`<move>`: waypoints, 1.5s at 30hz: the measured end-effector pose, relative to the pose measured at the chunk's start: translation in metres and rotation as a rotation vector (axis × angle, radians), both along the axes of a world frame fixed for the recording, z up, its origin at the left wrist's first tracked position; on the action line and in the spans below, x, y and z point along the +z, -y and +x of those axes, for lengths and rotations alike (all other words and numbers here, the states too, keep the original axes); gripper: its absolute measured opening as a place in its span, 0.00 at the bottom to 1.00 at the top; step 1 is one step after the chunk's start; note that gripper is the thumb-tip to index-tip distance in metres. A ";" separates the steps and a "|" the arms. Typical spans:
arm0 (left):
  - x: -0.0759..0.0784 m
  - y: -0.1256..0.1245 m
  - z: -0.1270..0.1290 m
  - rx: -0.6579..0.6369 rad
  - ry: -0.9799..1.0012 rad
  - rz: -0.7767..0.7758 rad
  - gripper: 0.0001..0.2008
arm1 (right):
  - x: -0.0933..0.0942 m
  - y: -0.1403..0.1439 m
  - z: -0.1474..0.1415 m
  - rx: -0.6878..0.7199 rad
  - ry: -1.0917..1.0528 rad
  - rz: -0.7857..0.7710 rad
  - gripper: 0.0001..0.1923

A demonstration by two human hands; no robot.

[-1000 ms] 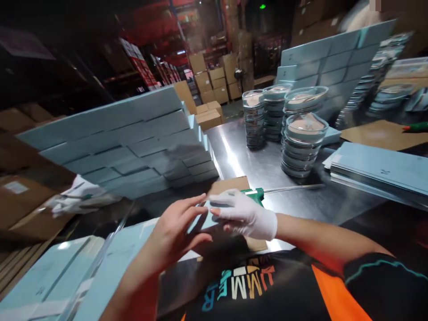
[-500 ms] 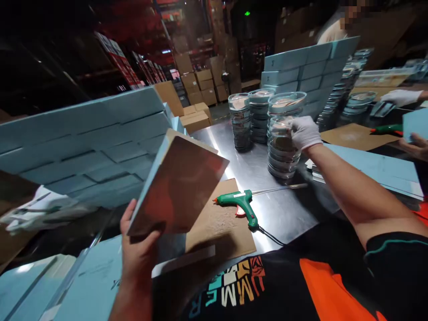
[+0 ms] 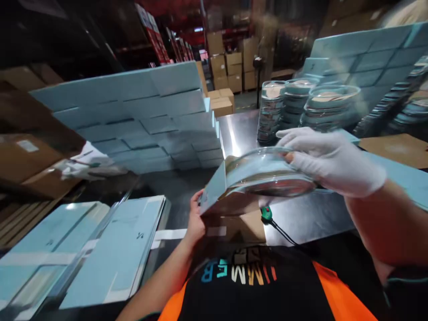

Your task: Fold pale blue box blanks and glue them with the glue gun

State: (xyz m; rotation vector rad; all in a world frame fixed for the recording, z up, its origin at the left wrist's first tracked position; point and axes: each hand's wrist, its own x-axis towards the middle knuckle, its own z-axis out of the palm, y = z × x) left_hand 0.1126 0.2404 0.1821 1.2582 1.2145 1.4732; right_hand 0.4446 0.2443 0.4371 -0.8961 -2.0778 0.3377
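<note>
My bare left hand (image 3: 196, 218) grips the lower left corner of a light-blue cardboard box (image 3: 214, 189), tilted, its brown side facing me. In my white-gloved right hand (image 3: 334, 160) is a clear, round glass dish (image 3: 267, 166), pinched at its right rim. The dish's left end overlaps the box's upper edge; I cannot tell how far inside it lies. Below them, the green handle of a glue gun (image 3: 266, 214) shows with its cord, the rest hidden. Part of a brown cardboard sheet (image 3: 256, 226) lies beneath.
Light-blue boxes (image 3: 133, 120) form a wall at the left. Flat blue cartons (image 3: 113, 249) lie at the lower left. Stacks of clear dishes (image 3: 271, 111) stand on the metal table (image 3: 237, 129), with more blue boxes (image 3: 371, 58) behind. Another brown sheet (image 3: 397, 149) is at the right.
My right hand has brought a glass dish from the stack to the box. The box has tipped flatter and now covers most of the glue gun. My view has turned left.
</note>
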 end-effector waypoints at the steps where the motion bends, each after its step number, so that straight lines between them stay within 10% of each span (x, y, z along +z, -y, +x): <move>1: -0.008 0.005 0.005 -0.033 0.001 -0.021 0.49 | -0.006 0.004 -0.013 0.050 0.075 0.031 0.11; 10: -0.054 0.021 -0.013 -0.087 -0.387 -0.062 0.56 | -0.136 0.015 -0.038 -0.045 -0.297 0.073 0.41; 15: -0.039 0.017 -0.018 -0.089 -0.301 0.299 0.53 | -0.206 0.022 -0.062 -0.014 -0.149 0.070 0.37; 19: 0.000 0.009 -0.017 -0.078 -0.311 0.570 0.25 | -0.204 0.018 -0.091 0.018 -0.335 -0.208 0.24; 22: 0.014 0.008 -0.014 -0.009 -0.226 0.533 0.32 | -0.192 0.014 -0.113 -0.139 -0.457 -0.414 0.22; 27: 0.005 0.016 -0.021 -0.025 -0.276 0.423 0.41 | -0.186 0.014 -0.126 -0.256 -0.514 -0.236 0.25; 31: 0.006 0.019 -0.035 0.097 -0.379 0.385 0.36 | -0.184 -0.003 -0.090 -0.317 -0.185 -0.211 0.26; 37: 0.021 0.009 -0.039 0.318 -0.293 0.401 0.37 | -0.206 -0.028 -0.047 -0.638 0.327 -0.731 0.25; 45: 0.043 0.007 -0.036 0.175 -0.072 0.324 0.30 | -0.204 -0.012 -0.043 -0.765 -0.067 -0.438 0.25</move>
